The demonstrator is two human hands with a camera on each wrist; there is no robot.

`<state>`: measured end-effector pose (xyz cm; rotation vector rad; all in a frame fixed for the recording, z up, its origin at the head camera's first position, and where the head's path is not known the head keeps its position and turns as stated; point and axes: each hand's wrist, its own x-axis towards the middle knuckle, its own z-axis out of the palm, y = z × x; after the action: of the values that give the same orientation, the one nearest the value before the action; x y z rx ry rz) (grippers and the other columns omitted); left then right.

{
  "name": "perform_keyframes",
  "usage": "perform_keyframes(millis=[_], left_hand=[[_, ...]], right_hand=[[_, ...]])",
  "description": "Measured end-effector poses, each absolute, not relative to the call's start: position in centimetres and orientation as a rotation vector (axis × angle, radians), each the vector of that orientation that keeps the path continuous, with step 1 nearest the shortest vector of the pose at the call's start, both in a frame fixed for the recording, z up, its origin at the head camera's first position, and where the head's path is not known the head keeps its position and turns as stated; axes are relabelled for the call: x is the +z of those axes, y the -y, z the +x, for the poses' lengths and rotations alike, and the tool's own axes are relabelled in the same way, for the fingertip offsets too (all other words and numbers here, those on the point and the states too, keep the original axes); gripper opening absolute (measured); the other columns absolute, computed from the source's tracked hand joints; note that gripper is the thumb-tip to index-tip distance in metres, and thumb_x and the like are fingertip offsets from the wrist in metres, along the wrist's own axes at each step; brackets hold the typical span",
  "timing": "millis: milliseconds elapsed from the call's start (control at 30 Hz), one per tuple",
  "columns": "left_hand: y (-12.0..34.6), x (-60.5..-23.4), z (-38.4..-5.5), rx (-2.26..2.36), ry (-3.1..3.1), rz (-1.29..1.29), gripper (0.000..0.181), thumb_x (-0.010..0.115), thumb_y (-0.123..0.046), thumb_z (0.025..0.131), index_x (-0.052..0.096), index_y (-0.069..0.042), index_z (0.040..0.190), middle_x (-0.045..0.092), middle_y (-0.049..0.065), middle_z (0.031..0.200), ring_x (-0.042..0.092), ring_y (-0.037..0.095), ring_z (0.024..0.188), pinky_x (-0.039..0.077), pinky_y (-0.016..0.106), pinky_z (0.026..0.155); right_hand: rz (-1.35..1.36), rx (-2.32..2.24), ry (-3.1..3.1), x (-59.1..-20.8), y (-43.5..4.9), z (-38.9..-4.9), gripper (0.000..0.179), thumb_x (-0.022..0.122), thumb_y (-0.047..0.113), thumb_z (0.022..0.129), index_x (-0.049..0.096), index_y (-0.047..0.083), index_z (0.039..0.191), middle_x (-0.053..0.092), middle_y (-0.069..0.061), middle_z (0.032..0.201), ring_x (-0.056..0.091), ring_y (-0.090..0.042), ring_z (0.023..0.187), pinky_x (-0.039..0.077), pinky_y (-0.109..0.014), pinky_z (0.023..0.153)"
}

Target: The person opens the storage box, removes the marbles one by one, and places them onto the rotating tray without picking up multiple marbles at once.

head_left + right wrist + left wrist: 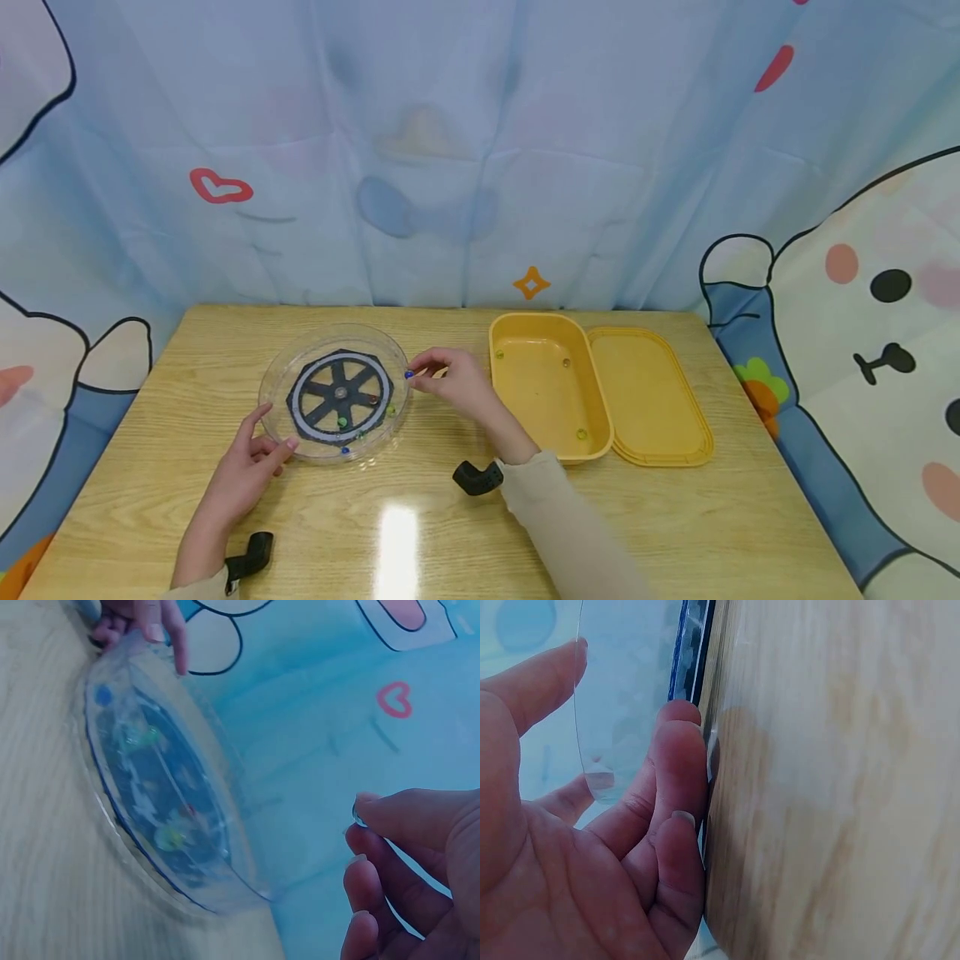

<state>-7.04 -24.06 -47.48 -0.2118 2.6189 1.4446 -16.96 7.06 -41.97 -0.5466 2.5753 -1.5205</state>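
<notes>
A round clear dish (315,454) stands on the left of the table, a dark wheel-like pattern with spokes showing through its base. Several glass marbles lie in it, among them a green marble (342,422) and a blue one (345,450). My left hand (243,467) holds the dish at its near left rim, with thumb and index finger spread along the wall and the other fingers curled low beside it (679,772). Between thumb and index finger, my right hand (457,383) pinches a blue marble (408,374) right by the dish's right rim.
A yellow tub (551,408) stands right of the dish, a few marbles scattered on its floor. Its yellow lid (660,400) lies flat beside it. A patterned curtain (450,167) hangs behind the wooden table (420,500).
</notes>
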Motion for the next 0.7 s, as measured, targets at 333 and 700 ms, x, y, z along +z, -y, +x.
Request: perform_keyframes(millis=[333, 700], left_hand=[[24.0, -47.4, -7.0, 1.444, -2.601, -0.229, 0.082, 0.061, -0.037, 0.101, 0.011, -0.01, 0.16, 0.063, 0.007, 0.082, 0.057, 0.02, 0.074, 0.039, 0.034, 0.069], [24.1, -47.6, -7.1, 1.456, -2.597, -0.227, 0.081, 0.06, -0.038, 0.101, 0.012, -0.011, 0.16, 0.064, 0.007, 0.084, 0.058, 0.02, 0.075, 0.041, 0.033, 0.069]], right_hand=[[-0.563, -1.498, -2.477, -43.8, -5.1, -16.7, 0.012, 0.075, 0.009, 0.09, 0.076, 0.007, 0.102, 0.068, 0.002, 0.094, 0.06, -0.014, 0.083, 0.049, -0.028, 0.067], [-0.58, -1.487, -2.469, -44.4, -5.2, -16.8, 0.014, 0.074, 0.009, 0.091, 0.075, 0.004, 0.103, 0.068, 0.002, 0.094, 0.06, -0.013, 0.082, 0.049, -0.028, 0.066]])
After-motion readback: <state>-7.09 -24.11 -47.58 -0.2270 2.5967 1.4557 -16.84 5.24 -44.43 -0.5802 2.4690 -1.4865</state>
